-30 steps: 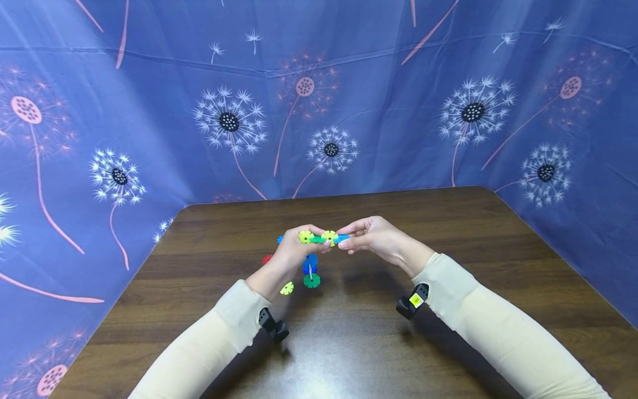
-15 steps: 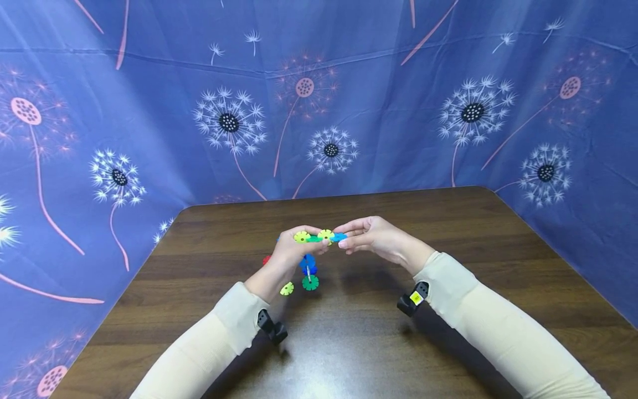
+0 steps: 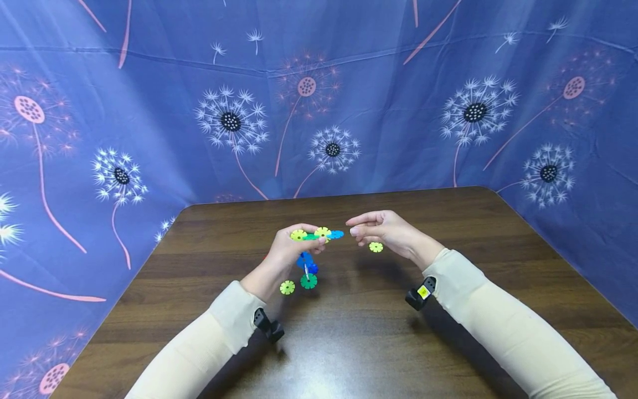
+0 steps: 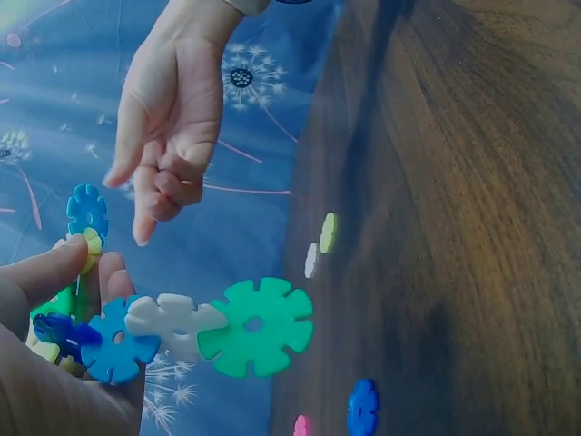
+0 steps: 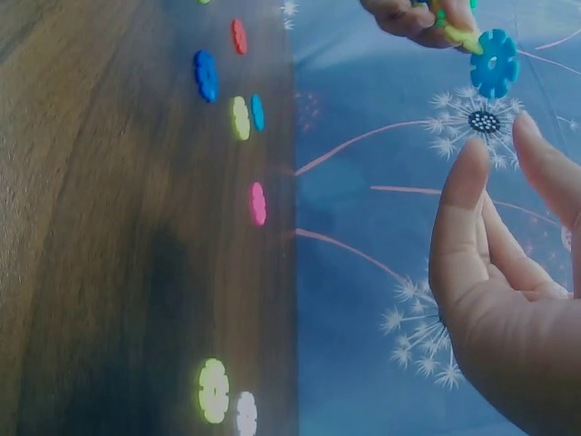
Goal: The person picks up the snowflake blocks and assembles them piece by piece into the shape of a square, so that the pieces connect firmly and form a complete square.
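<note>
My left hand (image 3: pixel 285 250) grips a chain of slotted plastic flower discs between thumb and fingers. Yellow discs (image 3: pixel 323 234) and a green one run along its top, ending at a light blue disc (image 3: pixel 336 234) that sticks out to the right. Below the palm, the chain's other branch hangs with blue, white (image 4: pixel 177 325) and green discs (image 4: pixel 259 325) slotted together. My right hand (image 3: pixel 391 233) is just right of the light blue disc, apart from it, thumb and index finger spread with nothing between them. Part of the chain is hidden behind the left fingers.
Loose discs lie on the brown wooden table (image 3: pixel 349 343): a yellow one (image 3: pixel 376 247) below the right hand, another yellow-green one (image 3: pixel 287 287) near the left wrist. The right wrist view also shows pink (image 5: pixel 259 203), dark blue (image 5: pixel 206 75), red (image 5: pixel 239 36) and white discs (image 5: pixel 246 413).
My right hand has let go of the light blue disc and moved right, and a yellow disc on the table now shows beneath it. The left hand has shifted slightly left with the chain.
</note>
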`<state>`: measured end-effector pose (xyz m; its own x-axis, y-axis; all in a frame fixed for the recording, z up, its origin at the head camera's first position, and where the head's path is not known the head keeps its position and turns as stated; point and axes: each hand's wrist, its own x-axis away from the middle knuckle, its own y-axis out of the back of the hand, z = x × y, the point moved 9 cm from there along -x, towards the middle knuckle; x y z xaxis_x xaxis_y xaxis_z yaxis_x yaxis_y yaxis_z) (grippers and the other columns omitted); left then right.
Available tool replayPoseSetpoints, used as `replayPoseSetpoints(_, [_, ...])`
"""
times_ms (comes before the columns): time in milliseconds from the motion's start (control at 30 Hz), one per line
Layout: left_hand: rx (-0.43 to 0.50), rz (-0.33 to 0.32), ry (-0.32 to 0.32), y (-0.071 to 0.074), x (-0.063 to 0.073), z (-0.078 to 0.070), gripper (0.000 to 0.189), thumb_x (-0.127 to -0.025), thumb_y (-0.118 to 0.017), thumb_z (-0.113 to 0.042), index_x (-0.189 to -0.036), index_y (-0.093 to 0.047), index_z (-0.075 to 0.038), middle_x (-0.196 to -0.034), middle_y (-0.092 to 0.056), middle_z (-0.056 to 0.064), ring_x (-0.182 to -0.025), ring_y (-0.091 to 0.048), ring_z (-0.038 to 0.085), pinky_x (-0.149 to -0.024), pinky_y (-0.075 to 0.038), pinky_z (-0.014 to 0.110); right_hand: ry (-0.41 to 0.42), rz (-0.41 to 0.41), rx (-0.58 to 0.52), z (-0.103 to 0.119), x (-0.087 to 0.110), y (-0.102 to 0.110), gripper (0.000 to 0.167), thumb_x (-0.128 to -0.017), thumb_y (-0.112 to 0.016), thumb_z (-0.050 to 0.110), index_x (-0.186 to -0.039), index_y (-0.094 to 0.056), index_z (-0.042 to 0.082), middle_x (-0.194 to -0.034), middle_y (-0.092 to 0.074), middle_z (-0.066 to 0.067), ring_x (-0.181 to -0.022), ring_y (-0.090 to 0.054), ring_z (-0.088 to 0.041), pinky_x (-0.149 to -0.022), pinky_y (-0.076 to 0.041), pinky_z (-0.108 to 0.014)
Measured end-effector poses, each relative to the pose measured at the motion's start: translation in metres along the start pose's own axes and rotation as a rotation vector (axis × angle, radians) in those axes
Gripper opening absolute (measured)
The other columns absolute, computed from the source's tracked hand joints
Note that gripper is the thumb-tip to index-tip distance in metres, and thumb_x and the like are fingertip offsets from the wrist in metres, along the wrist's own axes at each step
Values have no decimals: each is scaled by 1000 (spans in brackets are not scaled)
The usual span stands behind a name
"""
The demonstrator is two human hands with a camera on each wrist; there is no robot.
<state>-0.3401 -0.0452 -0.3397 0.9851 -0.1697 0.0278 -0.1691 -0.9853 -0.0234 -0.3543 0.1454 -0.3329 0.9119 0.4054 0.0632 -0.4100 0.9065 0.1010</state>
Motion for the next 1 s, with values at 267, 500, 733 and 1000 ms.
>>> replayPoseSetpoints(267, [-22,-1,20,1,2,1,21,-82,-75,-5,-102,-68,-1,-71,-72,4,-64,-69,14,-66,-57,28,-24,-107,131,-11,-7,22,45,-86,-72,12,-126,-58,-6,-109,-70,-8,-81,-69,-13,-91,-54,-40])
replayPoseSetpoints(500, [-16,13,24,-1,2,1,25,-83,-75,-4,-106,-67,0,-73,-73,5,-65,-70,14,-66,-57,28,-99,-126,203,-30,-13,38,46,-87,-71,13,-126,-57,-8,-107,-71,-9,-87,-69,-11,-102,-46,-49])
replayPoseSetpoints(733, [-21,12,19,-2,3,-1,24,-82,-75,-4,-105,-68,0,-74,-73,5,-66,-70,14,-67,-57,28,-112,-176,370,-42,-20,50,44,-84,-74,13,-119,-61,-10,-93,-71,-3,-77,-61,-4,-90,-53,-42])
replayPoseSetpoints(1000, [-25,15,23,-2,4,-2,27,-82,-75,-4,-108,-67,1,-73,-73,4,-64,-69,12,-66,-57,27,-142,-172,480,-51,-25,55,42,-82,-76,10,-116,-62,-11,-101,-71,-13,-75,-58,-6,-79,-53,-31])
